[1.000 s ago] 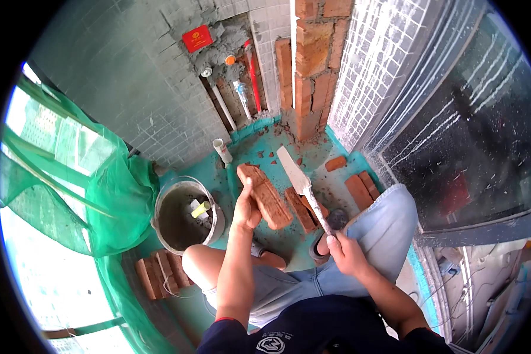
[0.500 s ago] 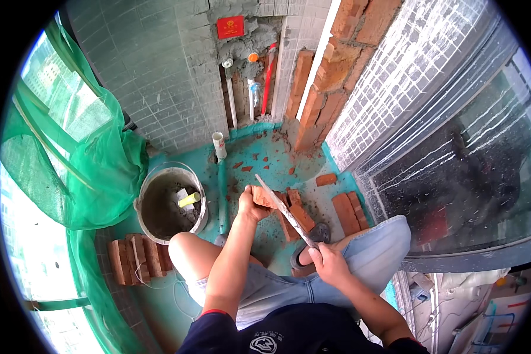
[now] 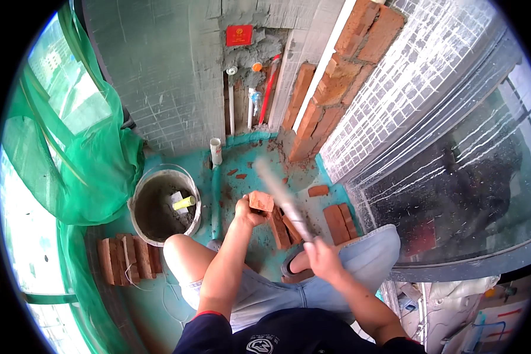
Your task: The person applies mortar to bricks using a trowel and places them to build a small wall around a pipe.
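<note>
My left hand is wrapped round a broken piece of red brick, holding it up above the floor. In my right hand is the lower end of a long, narrow, whitish-grey tool. Motion blurs its upper part, so I cannot tell its exact kind. The tool slants up and to the left, just right of the held brick. Below my hands, more bricks stand on the floor near my shoe.
At the left is a mortar bucket with a yellow-handled tool inside. Stacked bricks lie nearer me, others at the right. An upright white pipe rises from the floor. A partial brick wall stands beyond.
The tool's upper part has swung a little away from the held brick and is now blurred. The brick in my left hand is tilted differently, and the whole view has shifted slightly.
</note>
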{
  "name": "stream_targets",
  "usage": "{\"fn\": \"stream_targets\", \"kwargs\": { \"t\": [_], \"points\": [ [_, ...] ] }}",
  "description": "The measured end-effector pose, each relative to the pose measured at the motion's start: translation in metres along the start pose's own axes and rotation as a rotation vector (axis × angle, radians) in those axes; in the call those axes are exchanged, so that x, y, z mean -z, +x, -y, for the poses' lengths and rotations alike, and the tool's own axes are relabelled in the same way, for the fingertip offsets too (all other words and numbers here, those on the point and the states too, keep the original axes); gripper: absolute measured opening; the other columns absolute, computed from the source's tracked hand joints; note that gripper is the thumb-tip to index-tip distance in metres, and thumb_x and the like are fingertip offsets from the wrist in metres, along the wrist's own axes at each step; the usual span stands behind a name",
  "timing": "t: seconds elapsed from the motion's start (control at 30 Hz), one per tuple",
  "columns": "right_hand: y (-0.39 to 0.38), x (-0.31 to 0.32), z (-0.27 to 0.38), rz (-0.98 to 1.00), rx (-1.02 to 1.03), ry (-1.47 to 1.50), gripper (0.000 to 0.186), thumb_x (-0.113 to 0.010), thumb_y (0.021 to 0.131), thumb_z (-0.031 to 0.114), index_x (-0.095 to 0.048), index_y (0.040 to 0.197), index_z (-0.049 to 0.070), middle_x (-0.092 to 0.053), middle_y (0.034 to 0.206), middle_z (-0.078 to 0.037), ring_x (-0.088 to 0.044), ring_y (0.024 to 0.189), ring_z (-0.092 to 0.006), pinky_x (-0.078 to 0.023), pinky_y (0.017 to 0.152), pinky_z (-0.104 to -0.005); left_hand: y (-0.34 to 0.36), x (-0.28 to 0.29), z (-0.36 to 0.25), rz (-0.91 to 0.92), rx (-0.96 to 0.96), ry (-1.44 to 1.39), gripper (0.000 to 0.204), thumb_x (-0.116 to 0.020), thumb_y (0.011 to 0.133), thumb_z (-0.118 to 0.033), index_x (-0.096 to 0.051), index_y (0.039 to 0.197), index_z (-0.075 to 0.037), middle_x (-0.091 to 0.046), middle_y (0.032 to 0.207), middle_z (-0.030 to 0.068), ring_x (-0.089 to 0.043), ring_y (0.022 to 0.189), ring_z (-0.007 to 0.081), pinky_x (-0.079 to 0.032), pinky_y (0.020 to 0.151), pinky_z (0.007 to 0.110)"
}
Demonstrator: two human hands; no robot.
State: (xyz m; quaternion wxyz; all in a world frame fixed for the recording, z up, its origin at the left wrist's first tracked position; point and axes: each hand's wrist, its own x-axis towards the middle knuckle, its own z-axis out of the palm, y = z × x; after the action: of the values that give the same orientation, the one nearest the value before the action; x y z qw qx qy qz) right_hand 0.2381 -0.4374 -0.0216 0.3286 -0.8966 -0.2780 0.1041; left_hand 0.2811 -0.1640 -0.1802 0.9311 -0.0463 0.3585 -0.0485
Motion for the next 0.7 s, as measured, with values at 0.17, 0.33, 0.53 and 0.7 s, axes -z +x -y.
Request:
{"fn": "stream_targets", "kwargs": {
  "t": [0.17,0.33,0.53,0.7],
  "points": [
    [-0.022,-0.015,-0.026,0.008,-0.169,0.132,0.043,-0.044,0.1,0.04,-0.057,0.09,0.0,-0.062,0.078,-0.027,-0.059,0.079,-0.0489,-0.046,0.066,-0.0527,-0.009,0.018,0.0,0.093,-0.004,0.06,0.029,-0.037,0.093,-0.041,-0.055,0.087,-0.019,-0.059,0.088,-0.0039,-0.053,0.084,0.0196,-0.044,0.07,0.044],
    [-0.002,0.026,-0.006,-0.044,-0.082,0.155,0.04,-0.046,0.099,0.037,-0.055,0.088,0.001,-0.06,0.073,-0.026,-0.059,0.074,-0.0483,-0.045,0.06,-0.0508,-0.042,-0.01,0.011,0.333,-0.101,0.198,0.047,-0.039,0.099,-0.044,-0.054,0.124,-0.008,-0.06,0.111,0.0146,-0.057,0.092,0.0325,-0.049,0.081,0.048],
    [-0.02,0.015,-0.005,-0.059,-0.067,0.191,0.039,-0.045,0.1,0.035,-0.056,0.084,0.001,-0.062,0.073,-0.024,-0.06,0.073,-0.0463,-0.045,0.06,-0.0507,-0.068,-0.05,0.008,0.56,-0.249,0.287,0.061,-0.045,0.094,-0.058,-0.053,0.126,-0.007,-0.061,0.113,0.0153,-0.064,0.093,0.0331,-0.051,0.088,0.054],
    [-0.023,0.007,-0.008,-0.001,0.013,0.139,0.037,-0.047,0.099,0.034,-0.054,0.081,0.002,-0.06,0.069,-0.022,-0.06,0.072,-0.0448,-0.045,0.06,-0.051,-0.058,-0.035,0.01,0.333,-0.145,0.147,0.052,-0.04,0.096,-0.053,-0.054,0.127,-0.013,-0.063,0.112,0.0095,-0.06,0.102,0.0317,-0.049,0.085,0.058]
  ]
}}
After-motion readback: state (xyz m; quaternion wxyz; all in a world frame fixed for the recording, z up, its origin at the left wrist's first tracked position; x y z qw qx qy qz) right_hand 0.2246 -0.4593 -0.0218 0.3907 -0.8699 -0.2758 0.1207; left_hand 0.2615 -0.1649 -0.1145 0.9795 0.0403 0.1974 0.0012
